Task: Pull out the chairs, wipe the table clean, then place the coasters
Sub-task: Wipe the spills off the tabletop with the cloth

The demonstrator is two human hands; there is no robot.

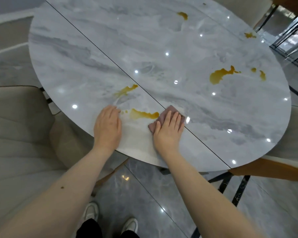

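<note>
Beige chair (16, 134) on the left looks pulled out already. Left hand (108, 125) lies flat on the table (76, 57), right hand (168, 130) presses the mauve cloth (168, 111) flat beside an amber spill (144, 114). Several spills (222, 75) remain farther right, no coasters visible, so wiping's barely started

White shoes (91, 214) stand on a glossy grey tiled floor (162, 200).
</note>
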